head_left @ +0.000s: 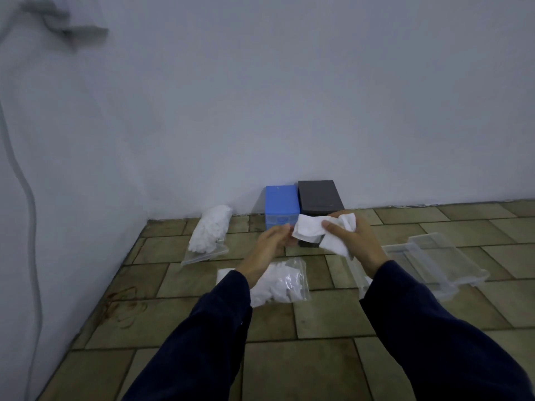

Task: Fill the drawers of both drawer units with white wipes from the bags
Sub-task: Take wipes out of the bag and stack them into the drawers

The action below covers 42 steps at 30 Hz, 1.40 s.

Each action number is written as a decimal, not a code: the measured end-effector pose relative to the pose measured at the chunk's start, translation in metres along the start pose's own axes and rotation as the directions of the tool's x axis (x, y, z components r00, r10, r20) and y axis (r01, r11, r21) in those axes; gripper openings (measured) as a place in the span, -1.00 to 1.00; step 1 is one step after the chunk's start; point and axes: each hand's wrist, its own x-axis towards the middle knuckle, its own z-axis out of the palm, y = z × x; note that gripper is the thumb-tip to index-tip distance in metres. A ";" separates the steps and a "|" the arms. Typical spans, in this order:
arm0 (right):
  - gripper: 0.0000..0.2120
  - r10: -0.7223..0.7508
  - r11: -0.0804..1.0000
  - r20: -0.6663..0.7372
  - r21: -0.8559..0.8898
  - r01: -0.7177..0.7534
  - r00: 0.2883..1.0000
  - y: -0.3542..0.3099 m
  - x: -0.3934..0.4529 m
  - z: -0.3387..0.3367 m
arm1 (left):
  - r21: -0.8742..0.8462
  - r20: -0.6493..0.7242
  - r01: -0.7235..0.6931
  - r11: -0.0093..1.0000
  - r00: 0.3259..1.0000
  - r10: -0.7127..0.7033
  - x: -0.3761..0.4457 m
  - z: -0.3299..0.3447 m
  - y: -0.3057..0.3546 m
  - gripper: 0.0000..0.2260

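— Wipes (311, 229) are held up in front of the two drawer units, aren't they?

— Yes. A crumpled white bunch is gripped by the right hand (354, 237), with the thumb pressed across the cloth and the fingers curled round behind it. The near edge is pinched by the fingertips of the left hand (270, 241).

— And where are the units placed?

— Against the wall, side by side and touching: a blue unit (281, 204) on the left, a black unit (318, 196) on the right. Their fronts are partly hidden by the hands and the cloth.

— What is seen of the bags?

— One clear bag (209, 234) stuffed with white wipes is laid on the tiled floor (318, 369), left of the blue unit. A second bag (285, 280) is lying nearer, partly covered by the left forearm.

— Anything on the right?

— Clear plastic drawers (437, 263) are set on the floor beside the right sleeve, pulled out of the units. How many are stacked there cannot be told.
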 end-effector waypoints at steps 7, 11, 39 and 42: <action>-0.85 0.045 0.999 0.059 0.001 -0.046 0.997 -0.002 -0.001 0.010 | -0.203 -0.235 -0.055 0.978 0.972 0.006 0.011 0.026 0.003 -0.85; -0.88 0.005 0.987 0.039 -0.158 0.001 0.999 -0.004 0.000 -0.001 | -0.253 -0.357 -0.074 0.965 0.934 -0.022 0.013 0.023 0.006 -0.91; -0.87 -0.148 0.982 0.131 -0.096 0.162 0.980 -0.025 0.009 -0.012 | -0.378 -0.210 0.040 0.925 0.969 -0.127 0.013 0.018 0.012 -0.77; -0.85 -0.158 0.970 0.124 -0.165 0.177 0.980 -0.020 0.010 -0.004 | -0.385 -0.185 0.040 0.922 0.975 -0.120 0.012 0.020 0.012 -0.82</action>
